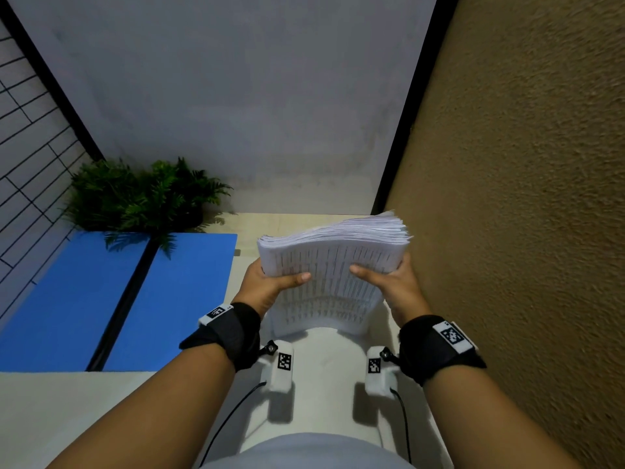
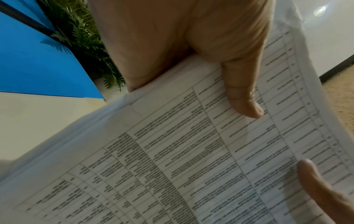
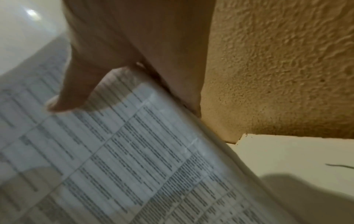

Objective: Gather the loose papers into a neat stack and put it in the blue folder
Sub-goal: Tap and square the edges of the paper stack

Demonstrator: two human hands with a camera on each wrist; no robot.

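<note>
A thick stack of printed papers [image 1: 333, 262] stands on its lower edge on the pale table [image 1: 67, 401], bowed toward me. My left hand [image 1: 274, 282] grips its left side with the thumb across the front sheet. My right hand [image 1: 389, 282] grips the right side the same way. The sheets' upper edges are uneven. In the left wrist view my left thumb lies on the printed sheet of the papers [image 2: 172, 151]. The right wrist view shows the papers [image 3: 134, 151] under my right thumb. The blue folder [image 1: 84, 299] lies open and flat to the left, with nothing in it.
A green fern plant [image 1: 142, 194] stands behind the folder and overhangs its far edge. A rough tan wall [image 1: 524, 198] runs close along the right side. A grey wall stands beyond the table.
</note>
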